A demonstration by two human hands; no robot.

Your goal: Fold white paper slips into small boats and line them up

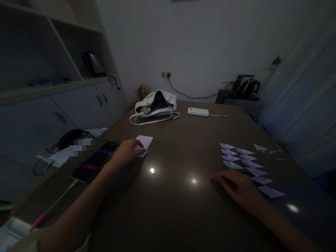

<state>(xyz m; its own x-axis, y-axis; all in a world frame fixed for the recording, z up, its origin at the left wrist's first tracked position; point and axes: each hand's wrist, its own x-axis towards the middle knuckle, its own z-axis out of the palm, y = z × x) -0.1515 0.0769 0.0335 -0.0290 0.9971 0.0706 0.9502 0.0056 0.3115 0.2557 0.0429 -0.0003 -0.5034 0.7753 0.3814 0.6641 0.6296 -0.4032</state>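
Note:
At the left of the table, my left hand [128, 149] has its thumb and index finger closing on a sheet in a small stack of white paper [147, 140]. My right hand [240, 187] rests low over the table on the right, fingers loosely bent and thumb a little apart, with nothing visible in them. Just beyond and beside it lie several small folded papers [228, 152] with pointed ends, set out in two slanting rows. The right hand is nearest to the lower ones; I cannot tell if it touches any.
A lit phone [96, 162] on a charging cable lies by my left forearm. At the back of the table are a white handbag [154, 105] and a white power bank [198, 112] with a short cable. White scraps [265, 148] lie near the right edge. Cabinets [76, 101] stand left.

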